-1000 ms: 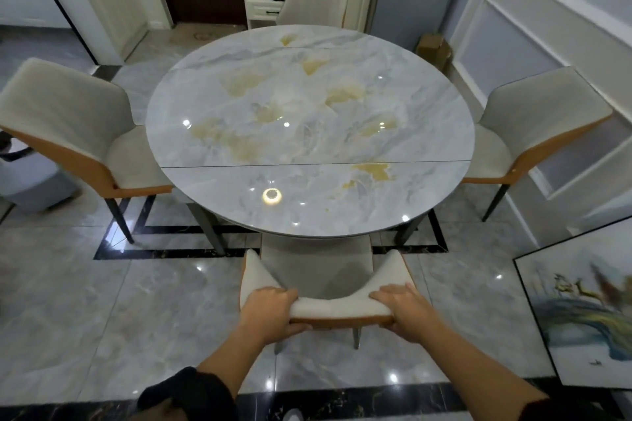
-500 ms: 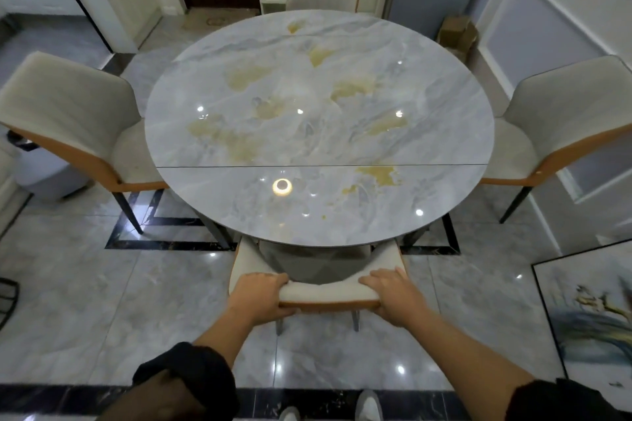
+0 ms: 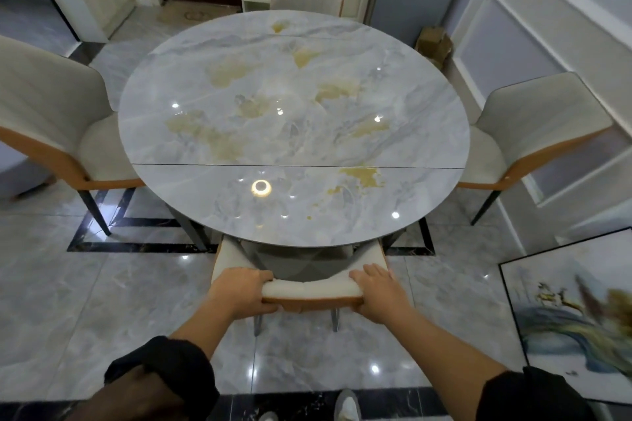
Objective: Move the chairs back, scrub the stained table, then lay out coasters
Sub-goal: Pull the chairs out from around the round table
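Clutching the near chair's backrest [image 3: 309,291], the left grip [image 3: 241,290] and right grip [image 3: 379,294] wrap tight, its seat tucked under the stained bench [image 3: 410,147].

Left hand [image 3: 241,290], right hand [image 3: 381,294] clenched.

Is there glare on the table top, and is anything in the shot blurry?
Head view: yes, a ring-shaped lamp reflection and small bright spots glare off the glossy table; the painting at the right edge is smeared, and the wide lens bends straight lines.

Head camera looks steeply down, near, over the round table [image 3: 294,120].
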